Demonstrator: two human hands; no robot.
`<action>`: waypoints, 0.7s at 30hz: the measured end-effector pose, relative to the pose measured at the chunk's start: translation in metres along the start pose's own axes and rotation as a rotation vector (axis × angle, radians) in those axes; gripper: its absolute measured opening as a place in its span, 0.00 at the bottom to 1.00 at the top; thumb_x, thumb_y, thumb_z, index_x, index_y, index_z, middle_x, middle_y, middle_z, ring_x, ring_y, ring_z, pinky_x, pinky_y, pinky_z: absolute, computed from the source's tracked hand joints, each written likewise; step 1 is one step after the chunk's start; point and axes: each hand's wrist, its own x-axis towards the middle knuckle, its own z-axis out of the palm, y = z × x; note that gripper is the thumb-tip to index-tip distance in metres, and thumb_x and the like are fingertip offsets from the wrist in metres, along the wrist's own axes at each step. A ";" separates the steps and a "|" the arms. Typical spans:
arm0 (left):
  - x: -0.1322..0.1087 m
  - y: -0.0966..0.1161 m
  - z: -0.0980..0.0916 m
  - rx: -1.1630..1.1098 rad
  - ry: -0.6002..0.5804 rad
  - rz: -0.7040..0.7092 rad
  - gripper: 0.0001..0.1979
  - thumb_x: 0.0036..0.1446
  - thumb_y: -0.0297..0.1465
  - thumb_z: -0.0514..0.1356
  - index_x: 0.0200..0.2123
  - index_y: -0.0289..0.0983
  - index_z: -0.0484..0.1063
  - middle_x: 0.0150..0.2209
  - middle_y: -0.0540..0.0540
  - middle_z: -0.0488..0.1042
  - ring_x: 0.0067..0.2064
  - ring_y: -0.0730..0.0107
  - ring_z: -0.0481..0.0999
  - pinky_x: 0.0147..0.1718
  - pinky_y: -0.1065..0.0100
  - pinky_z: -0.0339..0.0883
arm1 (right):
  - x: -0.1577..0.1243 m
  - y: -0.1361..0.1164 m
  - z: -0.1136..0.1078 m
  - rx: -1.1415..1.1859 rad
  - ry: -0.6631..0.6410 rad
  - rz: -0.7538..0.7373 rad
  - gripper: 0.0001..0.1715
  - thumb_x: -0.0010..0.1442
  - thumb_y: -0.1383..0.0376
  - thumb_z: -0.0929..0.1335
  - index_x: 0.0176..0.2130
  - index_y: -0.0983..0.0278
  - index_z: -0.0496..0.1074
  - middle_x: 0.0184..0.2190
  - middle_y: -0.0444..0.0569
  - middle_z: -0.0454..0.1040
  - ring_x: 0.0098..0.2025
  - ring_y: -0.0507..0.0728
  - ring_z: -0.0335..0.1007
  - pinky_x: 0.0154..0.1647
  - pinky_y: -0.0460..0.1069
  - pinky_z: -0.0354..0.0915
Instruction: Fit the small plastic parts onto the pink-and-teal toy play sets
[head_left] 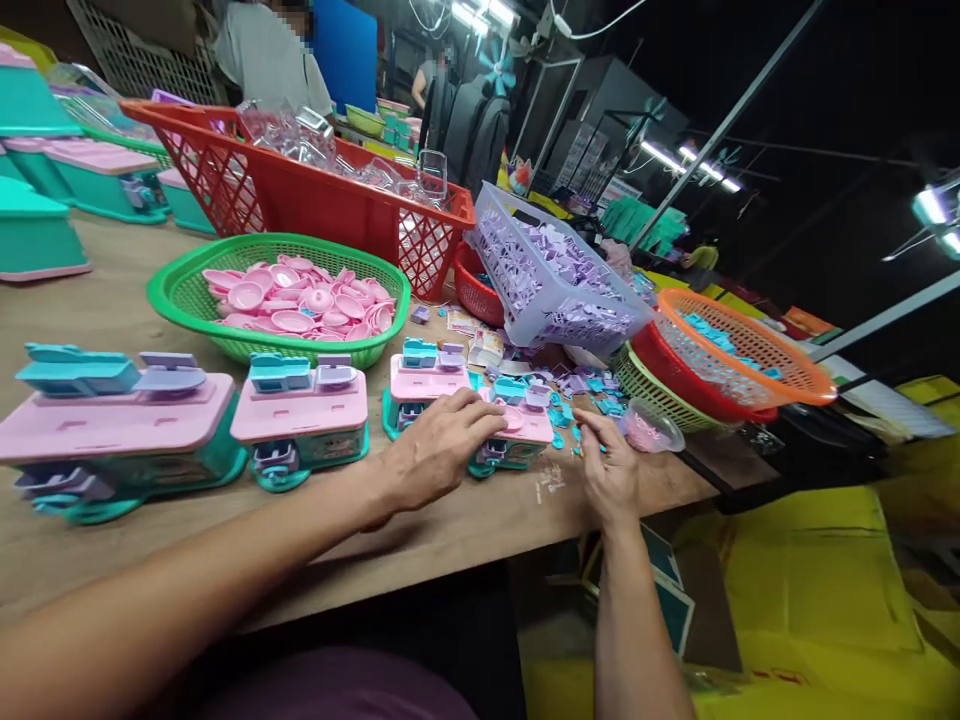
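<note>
- The brown surface [480, 525] is carrying baskets, toys and loose parts.
- The green basket [171, 300] is standing beyond the toy row, holding a heap of pink dishes [300, 297].
- The left forearm [247, 560] is slanting across the near edge from the lower left; the right forearm [634, 610] is pointing nearly straight ahead.
- Three pink-topped toys [300, 405] are standing in line at the left.
- A fourth toy [521, 438] is standing upright between the hands, its left end lying under the left fingers, its right end lying near the right fingers.
- The left hand [442, 450] is lying palm down, fingers slightly bent and close together over that toy; whether they are gripping anything cannot be told.
- The right hand [607, 470] is bending its fingers toward the thumb, leaving little gap; any held piece cannot be made out.
- The clear cup [656, 435] is sitting just beside the right hand, containing pink bits.
- Small blue parts [559, 418] are lying scattered beyond the right fingertips.
</note>
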 end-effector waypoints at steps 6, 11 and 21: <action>-0.050 0.009 -0.024 0.100 0.064 -0.085 0.14 0.61 0.20 0.50 0.49 0.29 0.66 0.50 0.38 0.68 0.49 0.58 0.65 0.49 0.56 0.64 | -0.041 0.020 0.018 -0.303 -0.261 0.068 0.14 0.65 0.62 0.63 0.47 0.57 0.74 0.47 0.48 0.75 0.48 0.60 0.65 0.47 0.55 0.58; -0.095 0.012 -0.017 0.171 -0.186 -0.292 0.10 0.65 0.29 0.50 0.46 0.33 0.68 0.45 0.41 0.70 0.45 0.58 0.66 0.43 0.56 0.67 | -0.052 0.016 0.014 -0.378 -0.188 0.051 0.13 0.65 0.59 0.63 0.42 0.59 0.75 0.40 0.48 0.77 0.43 0.58 0.67 0.41 0.52 0.57; -0.102 0.010 -0.020 0.162 -0.218 -0.359 0.11 0.64 0.25 0.49 0.46 0.32 0.67 0.46 0.41 0.69 0.46 0.60 0.65 0.46 0.59 0.65 | -0.069 -0.038 0.016 -0.110 -0.042 0.048 0.07 0.62 0.63 0.66 0.41 0.62 0.70 0.39 0.50 0.74 0.42 0.57 0.69 0.45 0.52 0.64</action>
